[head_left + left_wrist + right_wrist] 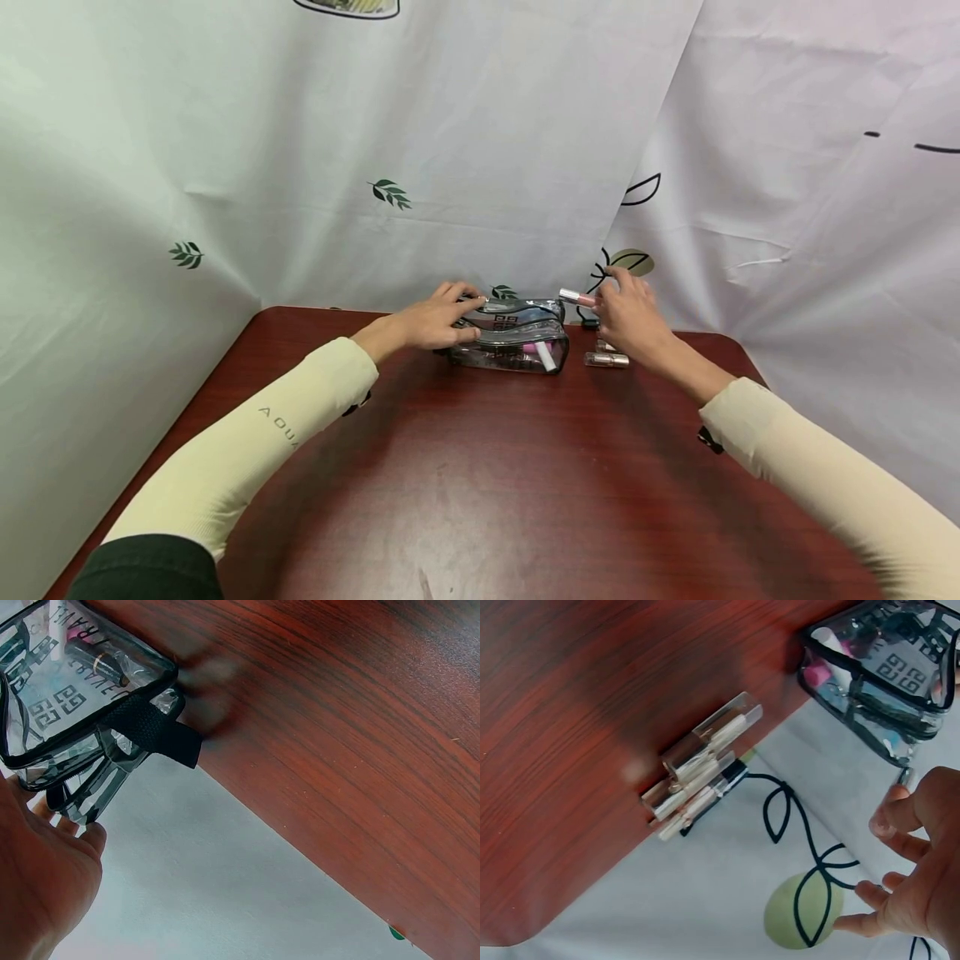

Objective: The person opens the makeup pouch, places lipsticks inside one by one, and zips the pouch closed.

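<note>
A clear cosmetic bag point(504, 354) with black trim lies near the table's back edge, its top gaping. My left hand point(435, 318) holds the bag by its left end, thumb on the near rim and fingers on the far one. Inside show a white tube point(545, 356), something pink point(817, 673) and a dark tube point(97, 661). Just right of the bag, my right hand point(633, 315) pinches a pink lip gloss tube point(579, 297) between thumb and finger. Its silver end points toward the opening. From the right wrist it is mostly hidden behind the fingers.
Several clear, gold-toned cosmetic tubes point(705, 742) lie side by side on the table right of the bag. The reddish-brown table point(480, 467) meets a white patterned cloth point(480, 167) at the back. A black strap tab point(161, 735) sticks out from the bag's left end.
</note>
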`<state>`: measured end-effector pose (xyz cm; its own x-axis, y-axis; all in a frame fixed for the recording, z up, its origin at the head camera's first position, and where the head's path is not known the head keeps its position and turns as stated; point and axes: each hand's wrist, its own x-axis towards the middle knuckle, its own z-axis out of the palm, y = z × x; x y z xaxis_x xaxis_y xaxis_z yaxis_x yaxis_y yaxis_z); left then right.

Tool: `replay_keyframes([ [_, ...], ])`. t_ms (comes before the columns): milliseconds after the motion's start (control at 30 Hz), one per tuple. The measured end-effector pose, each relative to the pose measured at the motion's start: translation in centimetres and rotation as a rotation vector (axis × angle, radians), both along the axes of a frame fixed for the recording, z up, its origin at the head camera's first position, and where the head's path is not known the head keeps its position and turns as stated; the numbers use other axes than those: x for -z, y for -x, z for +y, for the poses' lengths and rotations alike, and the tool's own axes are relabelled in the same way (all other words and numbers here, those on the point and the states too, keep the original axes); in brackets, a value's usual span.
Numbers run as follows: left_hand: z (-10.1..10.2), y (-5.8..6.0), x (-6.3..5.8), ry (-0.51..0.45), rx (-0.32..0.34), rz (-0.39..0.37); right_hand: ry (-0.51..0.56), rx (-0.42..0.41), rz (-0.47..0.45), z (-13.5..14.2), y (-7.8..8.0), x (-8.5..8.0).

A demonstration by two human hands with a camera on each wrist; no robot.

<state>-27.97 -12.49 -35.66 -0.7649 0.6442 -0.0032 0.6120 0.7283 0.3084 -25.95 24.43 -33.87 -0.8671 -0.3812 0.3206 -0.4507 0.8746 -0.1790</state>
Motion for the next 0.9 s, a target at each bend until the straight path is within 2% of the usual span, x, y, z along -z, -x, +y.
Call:
replay_keyframes([
  [267,0.0,0.0,0.2,0.004,0.003,0.001,0.020,-0.029,0.023,-0.8,-0.5,-0.4],
  [500,0.0,0.1,0.1,0.005,-0.002,-0.004,0.000,-0.108,0.110,-1.4,-0.8,-0.3],
  [900,0.0,0.0,0.0,0.007,-0.006,-0.004,-0.002,-0.193,0.154,-2.4,-1.3,-0.1],
])
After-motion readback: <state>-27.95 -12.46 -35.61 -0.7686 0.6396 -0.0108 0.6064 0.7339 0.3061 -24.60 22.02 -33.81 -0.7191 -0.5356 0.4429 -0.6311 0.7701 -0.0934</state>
